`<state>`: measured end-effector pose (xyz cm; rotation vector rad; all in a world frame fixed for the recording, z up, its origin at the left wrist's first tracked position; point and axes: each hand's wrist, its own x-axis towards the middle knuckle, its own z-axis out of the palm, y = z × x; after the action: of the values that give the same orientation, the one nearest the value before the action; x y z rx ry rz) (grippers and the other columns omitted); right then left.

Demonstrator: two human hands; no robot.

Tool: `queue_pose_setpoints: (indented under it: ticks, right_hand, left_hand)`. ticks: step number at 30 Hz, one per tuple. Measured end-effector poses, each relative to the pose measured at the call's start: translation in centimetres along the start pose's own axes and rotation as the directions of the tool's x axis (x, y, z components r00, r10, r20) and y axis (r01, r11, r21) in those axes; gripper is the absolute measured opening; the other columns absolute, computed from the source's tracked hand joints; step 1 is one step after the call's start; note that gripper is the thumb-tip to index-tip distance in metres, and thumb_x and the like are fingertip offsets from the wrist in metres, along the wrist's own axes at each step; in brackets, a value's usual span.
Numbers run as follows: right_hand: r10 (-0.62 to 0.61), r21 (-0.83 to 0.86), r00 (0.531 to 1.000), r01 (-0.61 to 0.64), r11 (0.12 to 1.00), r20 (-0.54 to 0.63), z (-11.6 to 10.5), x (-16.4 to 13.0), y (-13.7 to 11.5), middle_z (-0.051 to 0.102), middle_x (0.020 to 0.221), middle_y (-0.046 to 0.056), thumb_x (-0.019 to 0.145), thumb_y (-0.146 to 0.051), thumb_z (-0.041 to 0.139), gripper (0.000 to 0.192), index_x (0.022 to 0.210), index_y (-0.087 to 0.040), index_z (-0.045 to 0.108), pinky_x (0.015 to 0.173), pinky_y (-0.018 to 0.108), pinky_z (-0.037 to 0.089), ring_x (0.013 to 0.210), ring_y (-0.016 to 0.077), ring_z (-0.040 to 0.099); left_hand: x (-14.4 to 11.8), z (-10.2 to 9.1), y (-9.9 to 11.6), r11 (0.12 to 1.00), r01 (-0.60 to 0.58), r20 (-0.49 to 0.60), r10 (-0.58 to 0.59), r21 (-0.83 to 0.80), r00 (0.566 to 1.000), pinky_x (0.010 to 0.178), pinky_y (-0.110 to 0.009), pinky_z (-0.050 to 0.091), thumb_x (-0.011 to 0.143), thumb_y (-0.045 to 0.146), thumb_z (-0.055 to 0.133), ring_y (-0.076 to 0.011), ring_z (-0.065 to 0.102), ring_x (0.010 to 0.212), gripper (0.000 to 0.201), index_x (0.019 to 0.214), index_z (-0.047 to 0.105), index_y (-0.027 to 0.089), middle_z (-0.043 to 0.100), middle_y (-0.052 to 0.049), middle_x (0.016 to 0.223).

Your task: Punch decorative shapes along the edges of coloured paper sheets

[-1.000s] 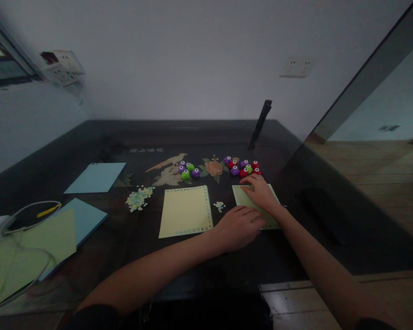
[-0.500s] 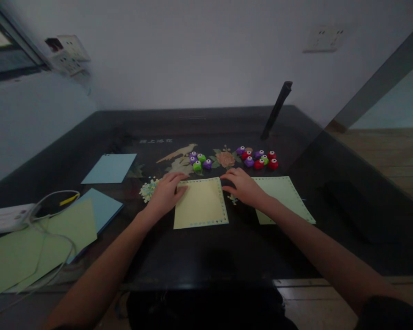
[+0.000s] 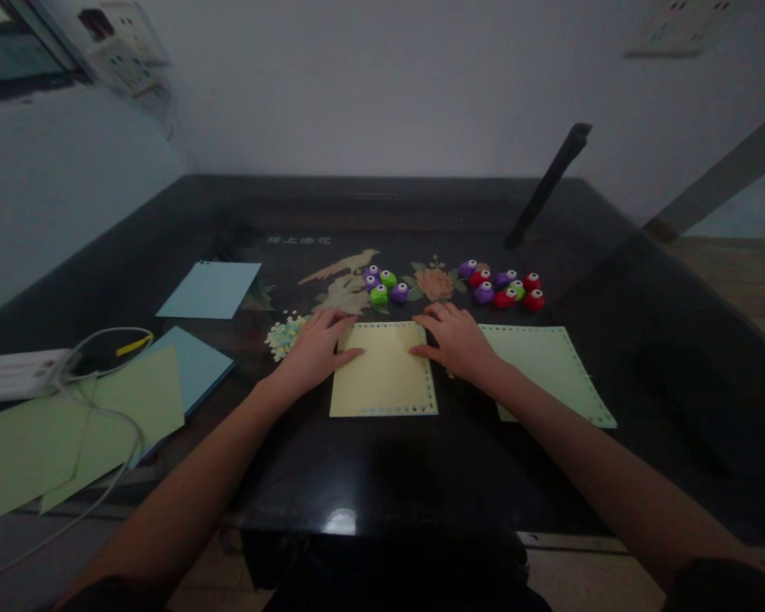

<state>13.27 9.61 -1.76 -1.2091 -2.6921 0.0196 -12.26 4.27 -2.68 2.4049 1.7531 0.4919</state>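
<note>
- Left hand (image 3: 312, 350) rests flat, fingers spread, on the yellow sheet's (image 3: 384, 372) left edge, mid-desk (image 3: 357, 476).
- Right hand (image 3: 457, 342) lies open on its right edge, pinching nothing.
- Risk: a sideways push could slide the sheet into the paper scraps (image 3: 285, 334) at ten o'clock, scattering them, or bump the small punches (image 3: 382, 286) at twelve.

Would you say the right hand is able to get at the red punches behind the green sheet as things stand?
Probably yes. The right hand rests flat on the yellow sheet, and only bare tabletop lies between it and the red punches beyond the green sheet.
</note>
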Motion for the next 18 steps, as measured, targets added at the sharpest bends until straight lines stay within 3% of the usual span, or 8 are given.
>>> queue_pose_setpoints:
  ticks: [11,14,18]
  right_hand:
    - [0.071,0.348,0.992,-0.032,0.937,-0.102,0.2,0.3,-0.6,0.059,0.090,0.005,0.072,-0.015,0.063,0.019,0.087,-0.020,0.052,0.075,0.032,0.041,0.085,0.0209,0.054]
    - [0.143,0.496,0.986,-0.082,0.864,-0.084,0.1,0.3,-0.7,0.060,0.077,0.001,0.073,-0.013,0.059,0.012,0.080,-0.020,0.052,0.067,0.029,0.041,0.071,0.0163,0.055]
    - [0.211,0.714,0.977,-0.123,0.689,-0.034,0.0,0.3,-0.7,0.058,0.065,-0.002,0.073,-0.019,0.059,0.008,0.079,-0.020,0.054,0.058,0.027,0.042,0.059,0.0135,0.054]
  left_hand:
    - [0.1,-0.5,0.7,0.997,0.011,-0.061,-0.016,-0.083,0.998,0.089,-0.040,0.041,0.076,0.031,0.063,-0.0250,0.049,0.105,0.031,0.102,0.052,0.019,0.056,-0.007,0.107]
    - [0.0,-0.8,0.8,0.991,0.036,-0.078,-0.046,-0.126,0.996,0.084,-0.037,0.042,0.077,0.027,0.060,-0.0229,0.053,0.096,0.021,0.095,0.053,0.019,0.059,-0.005,0.097]
    - [0.1,-1.5,0.8,0.945,0.127,-0.100,-0.164,-0.303,0.981,0.078,-0.034,0.045,0.079,0.027,0.057,-0.0197,0.059,0.086,0.016,0.093,0.055,0.019,0.063,-0.003,0.090]
